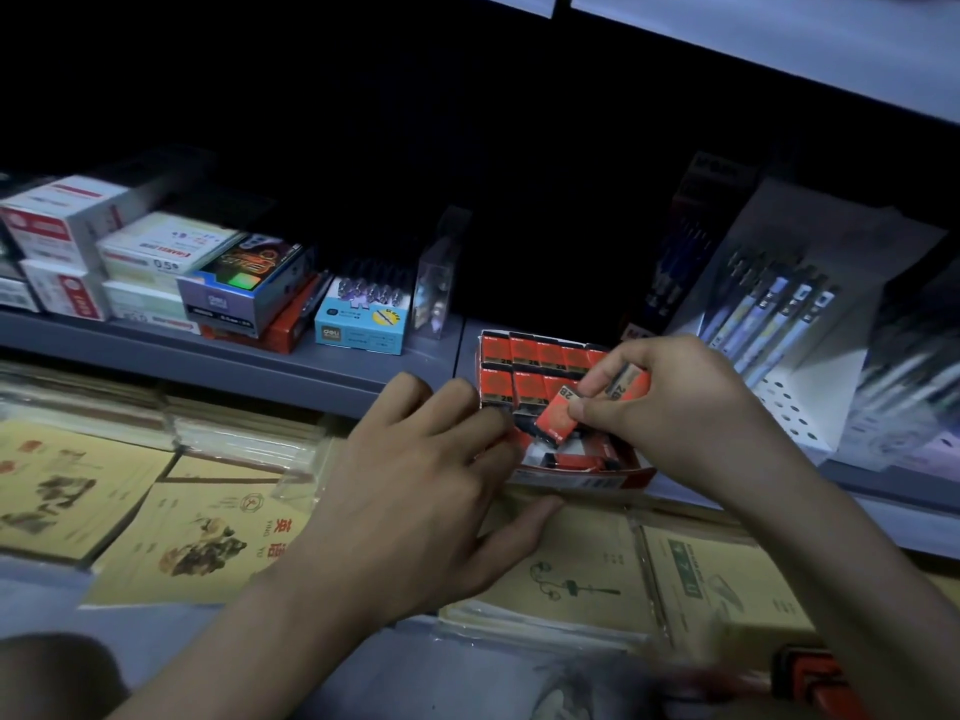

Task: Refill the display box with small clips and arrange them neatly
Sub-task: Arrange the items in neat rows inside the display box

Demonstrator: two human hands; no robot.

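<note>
A red display box (582,480) sits on the front of the grey shelf. Its far part holds two neat rows of small red packs marked 2B (524,353). The near part shows a gap with a few loose packs lying flat. My right hand (670,407) hovers over the box and pinches two of the small red packs (558,415) between thumb and fingers. My left hand (431,485) grips the box's left front corner, fingers on the rim and thumb under the front wall.
Stacked stationery boxes (156,272) and a light blue box (361,324) stand on the shelf to the left. A white pen display (779,324) rises at the right. Yellow exercise books (208,543) lie on the lower shelf. The shelf back is dark.
</note>
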